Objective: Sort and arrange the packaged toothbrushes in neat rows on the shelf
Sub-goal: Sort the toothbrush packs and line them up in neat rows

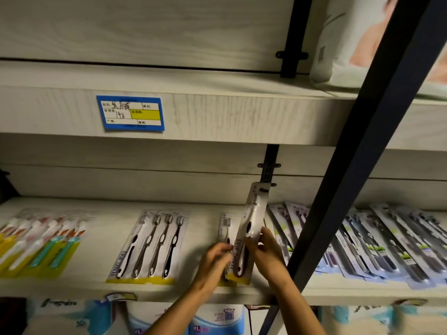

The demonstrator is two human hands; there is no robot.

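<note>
- Pinching raised toothbrush pack (250,228) by its lower edges with left grip (215,259) and right grip (266,252).
- Lay flat onto lying pack (225,226) under grips, edges aligned, parallel to four-pack (150,245) leftward.

Dimly lit. Pale wood-grain back panel (145,27) behind an upper shelf (229,114) bearing a blue price label (130,113); black rail (297,32) at the back, dark metal upright (360,165) slanting across the right.
</note>
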